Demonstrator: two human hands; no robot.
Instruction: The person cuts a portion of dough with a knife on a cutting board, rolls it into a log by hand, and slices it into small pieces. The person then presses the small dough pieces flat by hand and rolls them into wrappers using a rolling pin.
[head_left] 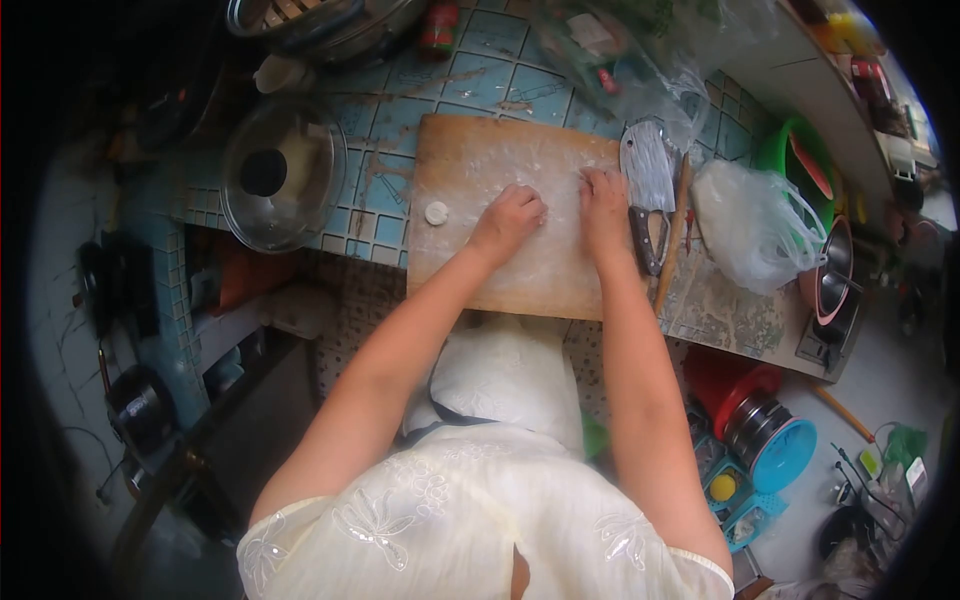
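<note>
A wooden board [470, 150] dusted with white lies on the blue-tiled counter. Over its middle is my left hand [509, 222], its fingers curled inward; whatever may be in them is hidden. My right hand [604, 208] rests near the board's right side with bent fingers, and what is under the fingertips cannot be made out. A small round white piece of what looks like dough [436, 213] sits at the board's left. Just right of my right hand lies a cleaver [649, 180] with a dark handle, and beside it a wooden rolling pin [673, 235].
A glass lid [284, 200] stands left of the board, with a steamer pot [350, 35] behind. Plastic bags [755, 225], a green basin [790, 150] and metal bowls [834, 270] are at the right. Below the counter are a red basin [720, 380] and a blue one [785, 455].
</note>
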